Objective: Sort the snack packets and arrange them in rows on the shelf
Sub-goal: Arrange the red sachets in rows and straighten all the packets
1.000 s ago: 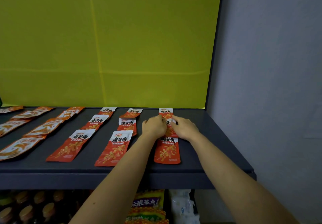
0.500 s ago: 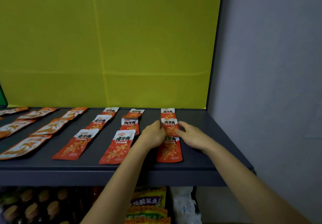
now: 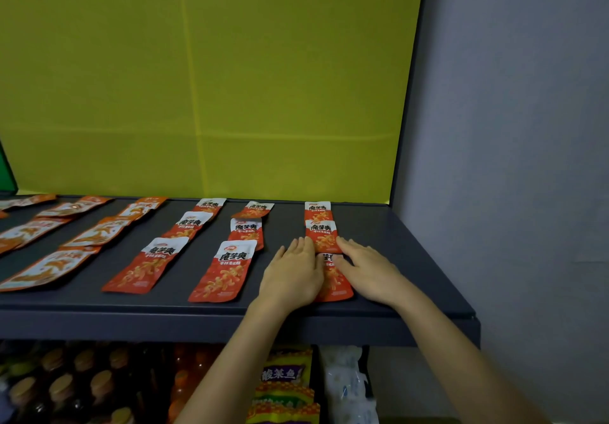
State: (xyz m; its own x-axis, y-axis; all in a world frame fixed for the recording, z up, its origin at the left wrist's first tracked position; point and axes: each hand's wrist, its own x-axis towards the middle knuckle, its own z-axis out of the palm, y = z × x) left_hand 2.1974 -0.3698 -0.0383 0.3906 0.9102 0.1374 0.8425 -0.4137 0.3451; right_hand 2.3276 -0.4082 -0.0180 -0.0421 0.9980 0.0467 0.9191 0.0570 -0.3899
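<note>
Down under the shelf point(image 3: 412, 258) you can see bottles point(image 3: 59, 380) and some bags point(image 3: 283, 374). Up by the shelf's front edge, near its right end, both hands lie flat with straight fingers, not gripping anything. The left hand point(image 3: 291, 275) covers the left edge of the front packet point(image 3: 334, 286) and the right hand point(image 3: 369, 270) rests on its right edge. Fingertips reach the bottom corners of the middle packet point(image 3: 321, 235), which touches the front one. The back packet point(image 3: 317, 211) sits right behind, by the back edge. More rows point(image 3: 224, 272) of the same packets run off to the left. Yellow panel point(image 3: 230, 77) behind it all.
</note>
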